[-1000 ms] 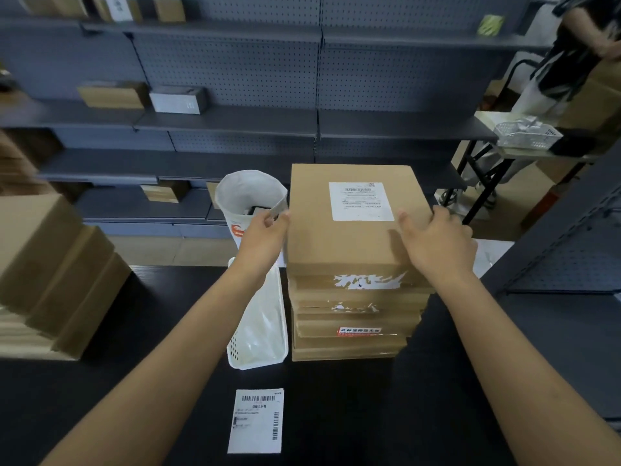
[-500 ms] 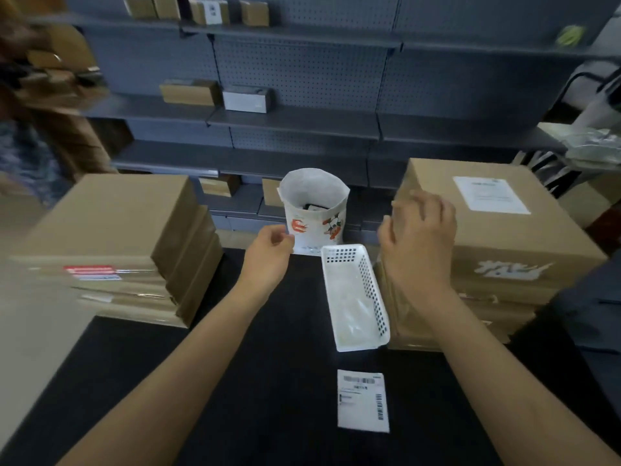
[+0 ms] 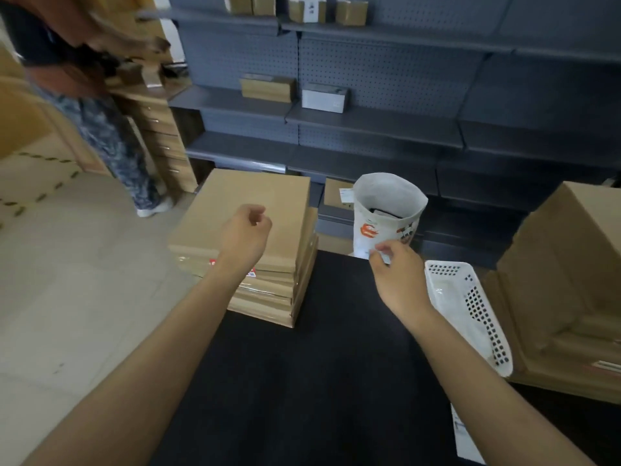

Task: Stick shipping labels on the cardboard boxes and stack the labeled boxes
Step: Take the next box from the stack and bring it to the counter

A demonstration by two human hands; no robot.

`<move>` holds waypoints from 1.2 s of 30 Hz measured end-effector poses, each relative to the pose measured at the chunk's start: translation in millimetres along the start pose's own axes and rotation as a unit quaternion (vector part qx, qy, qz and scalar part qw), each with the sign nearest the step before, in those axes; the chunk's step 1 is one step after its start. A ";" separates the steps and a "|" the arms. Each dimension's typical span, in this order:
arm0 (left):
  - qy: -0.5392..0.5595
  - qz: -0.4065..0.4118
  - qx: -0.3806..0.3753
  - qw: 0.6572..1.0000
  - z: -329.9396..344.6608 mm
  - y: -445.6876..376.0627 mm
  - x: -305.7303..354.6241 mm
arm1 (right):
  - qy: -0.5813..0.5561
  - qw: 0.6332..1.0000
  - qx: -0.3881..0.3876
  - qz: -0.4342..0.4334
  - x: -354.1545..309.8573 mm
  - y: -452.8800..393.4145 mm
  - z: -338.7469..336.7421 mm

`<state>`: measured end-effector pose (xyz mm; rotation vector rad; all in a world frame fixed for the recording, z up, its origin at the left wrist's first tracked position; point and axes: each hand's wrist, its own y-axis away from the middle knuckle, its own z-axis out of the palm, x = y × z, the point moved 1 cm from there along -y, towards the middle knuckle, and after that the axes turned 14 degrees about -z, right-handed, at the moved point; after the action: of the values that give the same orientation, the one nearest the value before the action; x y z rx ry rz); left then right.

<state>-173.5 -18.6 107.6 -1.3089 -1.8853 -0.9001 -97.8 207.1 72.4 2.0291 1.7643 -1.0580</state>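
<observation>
A stack of plain cardboard boxes (image 3: 248, 193) stands at the black table's far left corner. My left hand (image 3: 245, 230) hovers over its top box with loosely curled fingers and holds nothing. My right hand (image 3: 398, 274) hangs in the air above the table, just in front of the white paper bag (image 3: 386, 210), fingers loosely bent and empty. The taller stack of boxes (image 3: 571, 257) stands at the right edge. A loose shipping label (image 3: 465, 438) lies on the table near me, partly hidden by my right forearm.
A white perforated basket (image 3: 470, 307) lies between my right hand and the right stack. The black table (image 3: 302, 364) spreads below my arms. Grey shelves (image 3: 369, 122) with small boxes line the back. Another person (image 3: 94, 122) stands at the far left on the pale floor.
My view has swung left. Both hands have left the labeled stack; my left hand now hovers over the plain stack and my right hand has moved to the middle.
</observation>
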 end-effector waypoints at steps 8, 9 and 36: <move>-0.048 0.021 0.020 0.998 -50.3 -72.4 -42.4 | -0.068 0.996 -0.020 0.056 -51.3 -27.9 67.3; -0.056 0.021 0.018 0.998 -55.1 -82.5 -47.9 | -0.077 0.994 -0.016 0.073 -57.5 -30.9 76.9; 0.012 -0.042 -0.103 0.994 -47.5 -97.8 -80.1 | -0.125 0.970 0.050 0.203 -65.2 -7.2 108.9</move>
<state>-237.9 -123.1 51.3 -1.3381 -1.8804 -1.1757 -143.3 92.8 40.5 2.0817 1.1302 -1.2189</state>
